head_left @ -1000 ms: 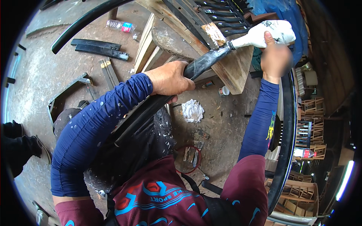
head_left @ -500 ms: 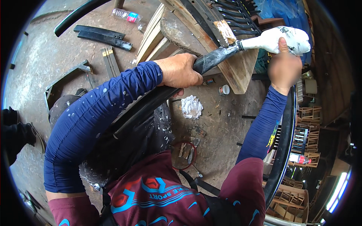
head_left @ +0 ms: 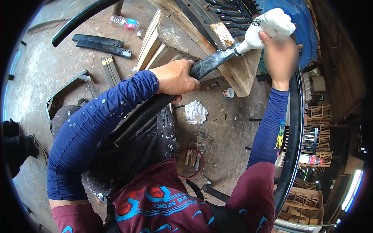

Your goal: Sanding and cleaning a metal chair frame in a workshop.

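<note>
My left hand (head_left: 176, 77) is wrapped round a long black curved rail (head_left: 210, 64), gripping it near its far end. Below the hand, the rail slopes down to the left across my lap. My right hand (head_left: 280, 58) holds a white squeeze bottle (head_left: 270, 27), thumb pressed against its side. The bottle's narrow neck points left, and its dark tip is at the rail's end, over a wooden block (head_left: 243, 75). Greyish-white smears show on the rail there. My right fingers are partly blurred and behind the bottle.
A wooden stand (head_left: 171, 35) carries several black slats (head_left: 229, 17). On the floor lie black bars (head_left: 103, 46), a plastic bottle (head_left: 125, 22), a white crumpled cloth (head_left: 196, 112), a small tub (head_left: 229, 93) and a red hoop (head_left: 202, 161). Another person's shoe (head_left: 40, 149) is at the left.
My right hand and the squeeze bottle have shifted left, and the bottle now slants more steeply and looks more squashed. My left hand keeps its grip on the rail.
</note>
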The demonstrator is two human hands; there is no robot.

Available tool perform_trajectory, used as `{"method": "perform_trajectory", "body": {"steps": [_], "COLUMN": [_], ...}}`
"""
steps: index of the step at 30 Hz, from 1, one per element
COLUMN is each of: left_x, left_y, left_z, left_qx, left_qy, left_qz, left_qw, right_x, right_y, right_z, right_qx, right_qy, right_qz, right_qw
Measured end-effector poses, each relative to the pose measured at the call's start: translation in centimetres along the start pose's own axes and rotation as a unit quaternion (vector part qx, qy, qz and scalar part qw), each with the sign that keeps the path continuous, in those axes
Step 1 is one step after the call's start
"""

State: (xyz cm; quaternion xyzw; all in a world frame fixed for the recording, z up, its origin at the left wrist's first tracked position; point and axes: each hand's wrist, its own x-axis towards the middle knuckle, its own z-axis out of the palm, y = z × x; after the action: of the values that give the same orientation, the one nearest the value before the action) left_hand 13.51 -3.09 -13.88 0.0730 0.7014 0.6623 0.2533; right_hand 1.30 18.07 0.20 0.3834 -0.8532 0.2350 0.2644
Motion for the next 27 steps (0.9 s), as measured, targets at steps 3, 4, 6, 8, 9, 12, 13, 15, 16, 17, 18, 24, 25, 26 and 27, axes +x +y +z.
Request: {"method": "perform_trajectory", "body": {"steps": [3, 4, 6, 8, 9, 12, 13, 15, 16, 17, 18, 24, 25, 26, 27], "left_x": [-0.1, -0.2, -0.2, 0.0, -0.1, -0.2, -0.2, -0.2, -0.2, -0.2, -0.2, -0.1, -0.3, -0.1, -0.1], "left_y": [0.2, 0.2, 0.2, 0.1, 0.1, 0.2, 0.2, 0.2, 0.1, 0.0, 0.0, 0.2, 0.3, 0.4, 0.4], "left_z": [0.0, 0.0, 0.0, 0.0, -0.1, 0.0, 0.0, 0.0, 0.0, 0.0, -0.1, -0.2, -0.2, -0.2, -0.1], "left_qx": [-0.018, -0.008, 0.001, 0.003, 0.003, 0.017, 0.003, -0.012, -0.011, -0.008, -0.006, 0.005, -0.013, -0.014, -0.014], "left_qy": [0.002, 0.002, 0.001, 0.001, 0.005, 0.008, 0.001, -0.007, -0.009, -0.006, 0.001, 0.01, -0.004, -0.003, -0.006], "left_qz": [-0.011, -0.009, -0.006, -0.008, -0.008, -0.006, -0.003, -0.002, -0.001, -0.001, -0.001, -0.003, -0.001, 0.001, -0.004], "left_qw": [1.0, 1.0, 1.0, 1.0, 1.0, 1.0, 1.0, 1.0, 1.0, 1.0, 1.0, 1.0, 1.0, 1.0, 1.0], "right_x": [0.3, 0.5, 1.1, 1.6, 1.8, 1.3, 1.1, 1.2, 1.3, 1.3, 1.5, 1.4, 1.4, 1.4, 1.0], "right_y": [-0.3, -0.5, -1.0, -0.8, -0.5, 0.0, 0.1, 0.1, 0.0, -0.2, -0.4, -0.9, -0.5, -0.2, -0.2], "right_z": [-0.1, 0.0, 0.2, 0.2, 0.1, 0.2, 0.3, 0.3, 0.3, 0.3, 0.6, 0.2, 0.0, -0.2, -0.3], "right_qx": [0.029, 0.03, -0.009, -0.012, -0.027, -0.008, -0.007, -0.012, -0.014, -0.032, -0.047, -0.014, 0.004, 0.021, 0.006], "right_qy": [0.003, 0.002, -0.045, -0.045, -0.059, -0.052, -0.026, -0.006, -0.005, -0.018, -0.033, -0.032, -0.019, -0.006, -0.007], "right_qz": [0.006, 0.006, 0.004, 0.005, 0.016, 0.005, 0.004, 0.008, 0.009, 0.012, 0.012, 0.003, 0.012, 0.022, 0.022], "right_qw": [1.0, 1.0, 0.999, 0.999, 0.998, 0.999, 1.0, 1.0, 1.0, 0.999, 0.998, 0.999, 1.0, 1.0, 1.0]}}
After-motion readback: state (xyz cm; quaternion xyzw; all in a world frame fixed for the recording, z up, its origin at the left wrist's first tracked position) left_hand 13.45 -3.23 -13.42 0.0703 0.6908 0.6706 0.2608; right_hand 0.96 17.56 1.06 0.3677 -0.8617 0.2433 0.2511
